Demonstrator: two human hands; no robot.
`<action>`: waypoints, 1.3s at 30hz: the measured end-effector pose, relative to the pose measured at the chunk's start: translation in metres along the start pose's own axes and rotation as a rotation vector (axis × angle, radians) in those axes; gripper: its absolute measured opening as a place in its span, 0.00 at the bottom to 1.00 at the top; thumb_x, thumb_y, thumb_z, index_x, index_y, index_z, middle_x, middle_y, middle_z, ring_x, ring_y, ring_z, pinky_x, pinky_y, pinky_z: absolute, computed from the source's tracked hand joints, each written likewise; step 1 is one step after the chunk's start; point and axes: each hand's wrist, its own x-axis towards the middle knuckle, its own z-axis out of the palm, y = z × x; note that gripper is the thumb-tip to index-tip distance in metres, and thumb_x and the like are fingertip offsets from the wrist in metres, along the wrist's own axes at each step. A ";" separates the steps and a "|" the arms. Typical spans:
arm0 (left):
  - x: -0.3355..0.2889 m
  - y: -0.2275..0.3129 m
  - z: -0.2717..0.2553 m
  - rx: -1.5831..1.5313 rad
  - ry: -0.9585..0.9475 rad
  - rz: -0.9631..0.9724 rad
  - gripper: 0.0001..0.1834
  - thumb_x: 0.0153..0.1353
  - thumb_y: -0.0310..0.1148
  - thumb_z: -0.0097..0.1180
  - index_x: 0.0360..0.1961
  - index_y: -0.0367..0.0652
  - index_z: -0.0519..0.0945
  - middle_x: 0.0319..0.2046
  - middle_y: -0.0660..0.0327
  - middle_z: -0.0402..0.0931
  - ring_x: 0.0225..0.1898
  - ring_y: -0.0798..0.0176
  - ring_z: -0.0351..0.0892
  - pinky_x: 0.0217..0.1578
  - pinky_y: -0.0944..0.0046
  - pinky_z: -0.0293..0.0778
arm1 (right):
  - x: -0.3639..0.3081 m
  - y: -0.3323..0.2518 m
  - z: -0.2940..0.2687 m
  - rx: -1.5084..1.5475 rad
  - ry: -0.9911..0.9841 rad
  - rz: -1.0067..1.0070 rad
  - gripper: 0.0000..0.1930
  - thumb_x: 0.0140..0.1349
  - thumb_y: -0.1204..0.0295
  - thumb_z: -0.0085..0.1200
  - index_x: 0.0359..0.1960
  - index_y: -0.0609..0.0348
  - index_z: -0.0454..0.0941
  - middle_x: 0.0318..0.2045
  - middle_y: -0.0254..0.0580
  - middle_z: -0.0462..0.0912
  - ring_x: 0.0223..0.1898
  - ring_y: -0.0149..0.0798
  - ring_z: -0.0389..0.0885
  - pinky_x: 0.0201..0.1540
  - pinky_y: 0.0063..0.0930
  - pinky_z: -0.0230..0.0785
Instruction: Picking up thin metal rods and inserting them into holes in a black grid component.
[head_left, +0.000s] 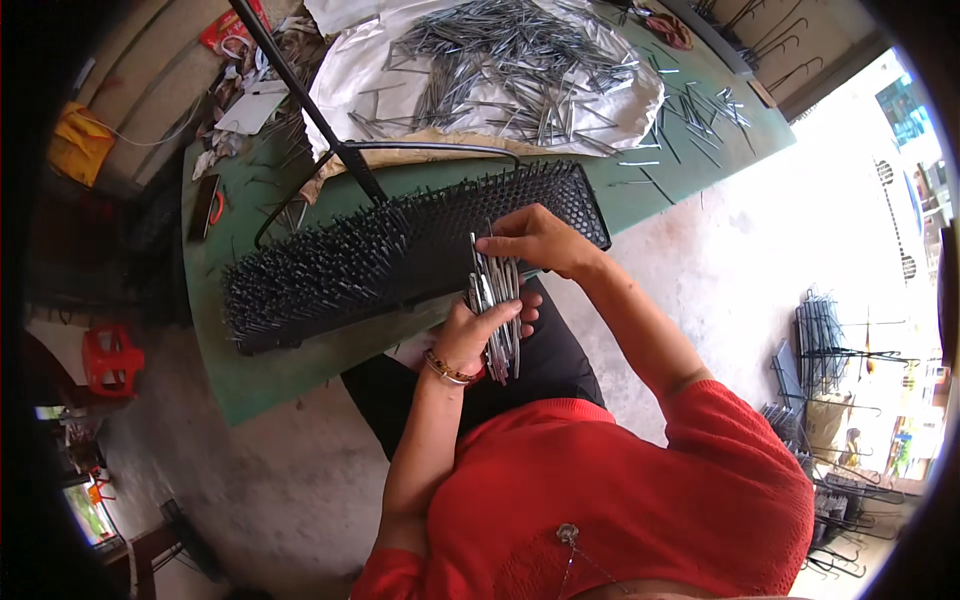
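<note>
My left hand [468, 335] is wrapped round a bundle of thin silvery metal rods [494, 290], held upright in front of my lap. At the bundle's upper end, my right hand [540, 240] has its thumb and fingers pinched together on a rod top. How many rods it grips is hidden. Just beyond both hands lies a long black perforated metal rack [535, 200]. Its left part is densely filled with dark upright rods [310, 270], while bare holes show towards its right end.
A large heap of loose rods [510, 60] lies on white wrapping sheet [345, 85] across the green table [690, 165]. A black metal bar [310, 110] slants up from the rack. Scissors with red handles [216, 208] sit at the left; a red stool [110, 360] stands beyond.
</note>
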 end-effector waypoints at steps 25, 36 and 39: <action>0.018 -0.021 -0.004 -0.097 0.051 -0.127 0.16 0.58 0.24 0.54 0.48 0.37 0.73 0.38 0.53 0.79 0.37 0.64 0.79 0.35 0.64 0.79 | 0.042 0.014 -0.033 -0.240 0.817 -0.429 0.09 0.53 0.70 0.63 0.33 0.60 0.80 0.22 0.36 0.80 0.23 0.23 0.75 0.29 0.20 0.68; 0.019 -0.020 -0.002 -0.094 0.043 -0.129 0.16 0.58 0.25 0.54 0.49 0.37 0.73 0.40 0.53 0.79 0.37 0.66 0.79 0.36 0.65 0.78 | 0.047 0.028 -0.020 -0.420 0.832 -0.549 0.08 0.52 0.71 0.62 0.31 0.60 0.79 0.26 0.40 0.81 0.25 0.34 0.80 0.30 0.25 0.72; 0.019 -0.020 -0.002 -0.086 0.042 -0.128 0.16 0.58 0.25 0.54 0.49 0.37 0.73 0.40 0.53 0.79 0.37 0.65 0.79 0.37 0.65 0.78 | 0.051 0.033 -0.019 -0.559 0.795 -0.677 0.08 0.52 0.72 0.62 0.31 0.60 0.79 0.28 0.41 0.82 0.28 0.40 0.81 0.32 0.29 0.73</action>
